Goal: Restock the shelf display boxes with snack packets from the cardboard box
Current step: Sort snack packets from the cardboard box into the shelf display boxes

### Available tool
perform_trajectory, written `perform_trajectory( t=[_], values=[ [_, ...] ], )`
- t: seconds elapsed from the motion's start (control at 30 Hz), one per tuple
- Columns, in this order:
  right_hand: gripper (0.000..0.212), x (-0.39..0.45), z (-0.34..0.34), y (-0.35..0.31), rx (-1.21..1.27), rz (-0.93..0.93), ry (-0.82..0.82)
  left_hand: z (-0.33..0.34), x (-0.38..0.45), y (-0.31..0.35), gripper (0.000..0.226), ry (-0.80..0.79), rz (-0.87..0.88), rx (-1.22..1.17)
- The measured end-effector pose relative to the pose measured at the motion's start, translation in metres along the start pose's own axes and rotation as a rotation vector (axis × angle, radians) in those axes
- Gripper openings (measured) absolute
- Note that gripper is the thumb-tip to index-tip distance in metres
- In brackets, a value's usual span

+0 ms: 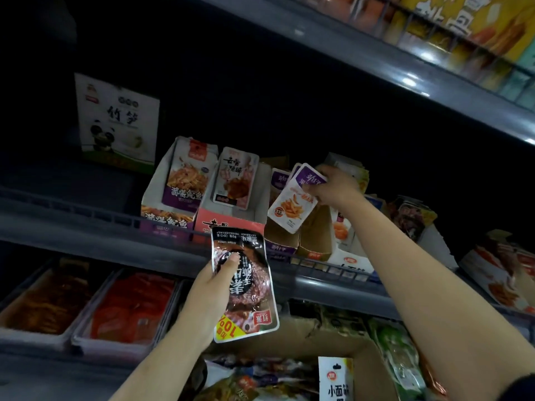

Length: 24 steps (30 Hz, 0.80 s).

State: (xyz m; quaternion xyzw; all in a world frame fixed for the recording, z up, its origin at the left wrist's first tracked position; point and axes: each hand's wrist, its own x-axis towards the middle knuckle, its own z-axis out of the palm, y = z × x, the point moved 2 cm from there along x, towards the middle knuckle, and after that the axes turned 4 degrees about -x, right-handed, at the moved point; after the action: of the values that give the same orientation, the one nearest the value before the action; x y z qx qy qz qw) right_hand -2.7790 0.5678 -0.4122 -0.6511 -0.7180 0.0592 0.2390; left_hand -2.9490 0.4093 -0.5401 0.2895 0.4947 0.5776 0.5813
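Cardboard box (292, 340) below; left grip (214, 287) pinches dark packet (244, 285) upside-down.

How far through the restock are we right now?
Partway, by the look of it. Done: the purple display box and pink display box each show packets. In hand: the right hand holds white-and-purple packets at the brown box; the left hand grips a dark meat packet. Left: the cardboard box below holds more packets.
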Motion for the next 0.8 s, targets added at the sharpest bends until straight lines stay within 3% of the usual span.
perform_trajectory(
  t=[0.13, 0.27, 0.53, 0.8],
  values=[
    [0.055, 0.021, 0.009, -0.006, -0.110, 0.004, -0.117, 0.001, 0.002, 0.004, 0.006, 0.007, -0.015, -0.029],
    [0.054, 0.030, 0.025, -0.009, -0.174, -0.095, -0.203, 0.002, 0.003, 0.003, 0.009, -0.004, -0.014, -0.038],
    [0.055, 0.038, 0.048, 0.005, -0.329, -0.198, -0.239, -0.002, 0.009, 0.001, 0.004, -0.016, 0.004, -0.059],
    [0.048, 0.058, 0.055, 0.011, -0.533, -0.176, -0.142, -0.003, 0.010, -0.001, 0.005, -0.027, 0.009, -0.071]
  ],
)
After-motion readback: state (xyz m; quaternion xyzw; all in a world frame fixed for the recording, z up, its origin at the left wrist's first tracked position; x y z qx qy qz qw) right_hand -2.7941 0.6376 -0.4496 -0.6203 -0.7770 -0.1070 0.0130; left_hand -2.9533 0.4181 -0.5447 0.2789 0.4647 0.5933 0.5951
